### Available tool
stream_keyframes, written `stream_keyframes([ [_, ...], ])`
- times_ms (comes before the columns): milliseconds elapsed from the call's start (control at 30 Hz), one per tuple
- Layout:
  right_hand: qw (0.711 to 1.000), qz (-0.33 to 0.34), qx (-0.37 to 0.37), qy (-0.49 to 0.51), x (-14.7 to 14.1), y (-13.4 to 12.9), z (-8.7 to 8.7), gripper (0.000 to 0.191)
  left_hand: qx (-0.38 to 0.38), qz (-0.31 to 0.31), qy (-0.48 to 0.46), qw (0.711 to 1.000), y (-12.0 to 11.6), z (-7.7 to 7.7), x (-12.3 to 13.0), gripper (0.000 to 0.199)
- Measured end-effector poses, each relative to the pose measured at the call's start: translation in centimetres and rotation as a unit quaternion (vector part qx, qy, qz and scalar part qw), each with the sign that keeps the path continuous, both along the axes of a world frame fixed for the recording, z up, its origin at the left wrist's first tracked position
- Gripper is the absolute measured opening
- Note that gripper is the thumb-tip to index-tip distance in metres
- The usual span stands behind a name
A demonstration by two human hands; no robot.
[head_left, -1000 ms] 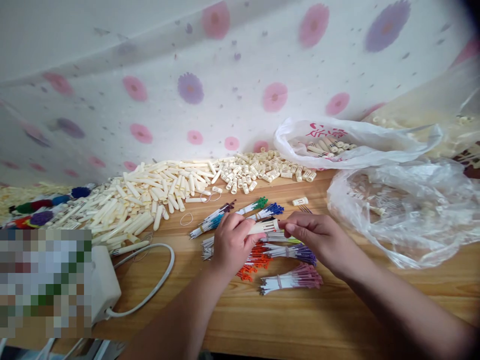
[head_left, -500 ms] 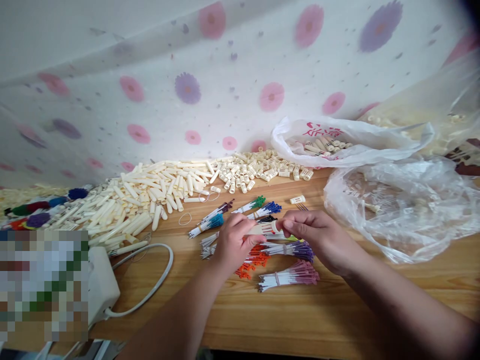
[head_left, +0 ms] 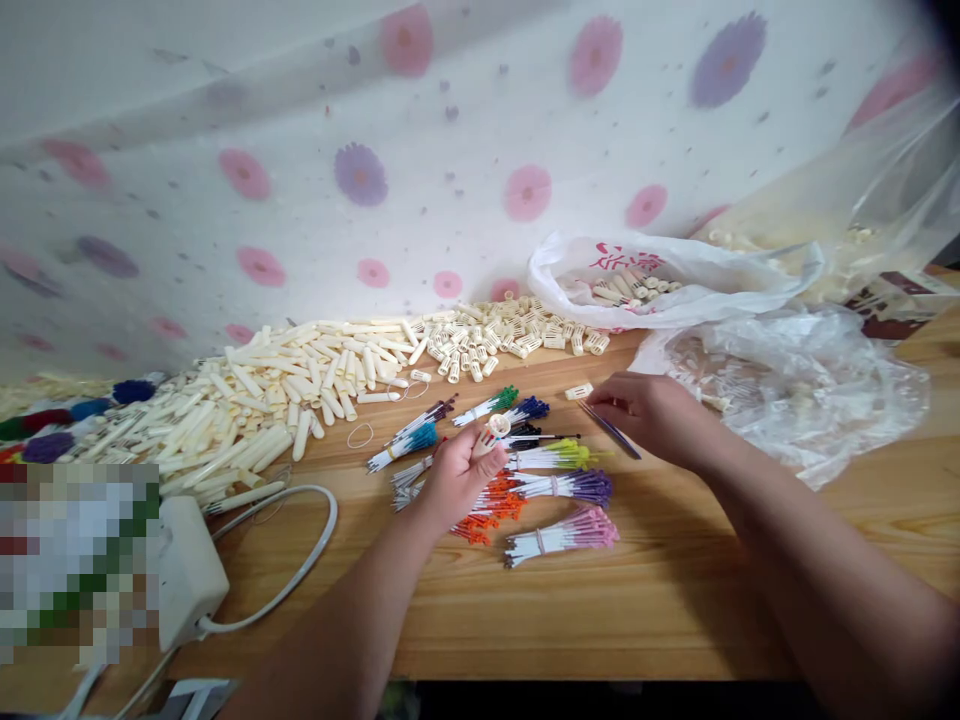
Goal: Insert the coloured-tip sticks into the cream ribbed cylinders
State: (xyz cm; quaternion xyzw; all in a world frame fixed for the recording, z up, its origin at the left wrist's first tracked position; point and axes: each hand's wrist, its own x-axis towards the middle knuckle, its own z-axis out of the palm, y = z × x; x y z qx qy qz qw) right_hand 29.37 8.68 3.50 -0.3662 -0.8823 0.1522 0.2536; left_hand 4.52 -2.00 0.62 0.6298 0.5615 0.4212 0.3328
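My left hand (head_left: 466, 472) is closed round a cream-coloured pen barrel with a slotted end piece; the open round end (head_left: 498, 425) tilts up toward me, and coloured strips show in its slots. My right hand (head_left: 651, 412) reaches to the right of it, fingertips pinched at the far end of thin metal tweezers (head_left: 616, 434), which lie slantwise on the table. Just beyond those fingertips rests a single slotted cream piece (head_left: 579, 392). Under and around my left hand are bundles of thin white refills with coloured ends: purple (head_left: 570, 486), pink (head_left: 562, 536), yellow (head_left: 551, 456), orange (head_left: 495, 505).
A heap of cream barrels (head_left: 300, 380) and a heap of slotted pieces (head_left: 517, 335) line the back. At right stand a white plastic bag (head_left: 720, 285) with barrels in it and a clear bag (head_left: 817, 390). A power strip (head_left: 191, 570) with a looped cable is at left.
My right hand has left the open end of the barrel and moved right to the tweezers. My left hand keeps the barrel, its open end now turned upward. The view has shifted slightly.
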Motion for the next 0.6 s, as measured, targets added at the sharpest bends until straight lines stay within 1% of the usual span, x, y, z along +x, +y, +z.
stream_keyframes([
  [133, 0.986, -0.016, -0.004, -0.163, 0.3, 1.2, -0.8, 0.024, 0.0, 0.028, 0.047, 0.999, 0.0, 0.1, -0.1, 0.035],
  [200, 0.972, -0.053, -0.022, -0.227, 0.0, 1.3, -1.3, 0.023, 0.01, 0.028, 0.049, 0.998, 0.0, 0.2, -0.1, 0.038],
  [267, 0.956, -0.087, -0.044, -0.276, -0.3, 1.3, -1.9, 0.033, 0.017, 0.021, 0.041, 0.999, -0.1, 0.2, -0.2, 0.041],
  [333, 0.946, -0.09, -0.063, -0.304, -0.6, 1.3, -2.5, 0.044, 0.018, 0.006, 0.033, 0.999, -0.1, 0.1, -0.3, 0.043],
  [367, 0.944, -0.085, -0.07, -0.31, -0.6, 1.4, -2.7, 0.045, 0.018, -0.003, 0.03, 0.999, -0.2, 0.0, -0.4, 0.043],
  [433, 0.942, -0.077, -0.084, -0.315, -0.6, 1.6, -2.8, 0.042, 0.019, -0.017, 0.027, 0.999, -0.3, -0.1, -0.5, 0.043],
  [500, 0.95, -0.065, -0.1, -0.287, -0.4, 1.7, -2.4, 0.035, 0.018, -0.027, 0.021, 0.999, -0.4, -0.2, -0.5, 0.042],
  [533, 0.961, -0.052, -0.118, -0.243, -0.2, 1.7, -2.1, 0.029, 0.017, -0.033, 0.017, 0.999, -0.4, -0.2, -0.6, 0.042],
  [567, 0.973, -0.031, -0.146, -0.174, 0.0, 1.6, -1.7, 0.025, 0.016, -0.039, 0.011, 0.999, -0.5, -0.2, -0.6, 0.042],
  [600, 0.979, 0.0, -0.184, -0.085, 0.1, 1.4, -1.3, 0.024, 0.015, -0.046, 0.004, 0.999, -0.5, -0.1, -0.6, 0.042],
])
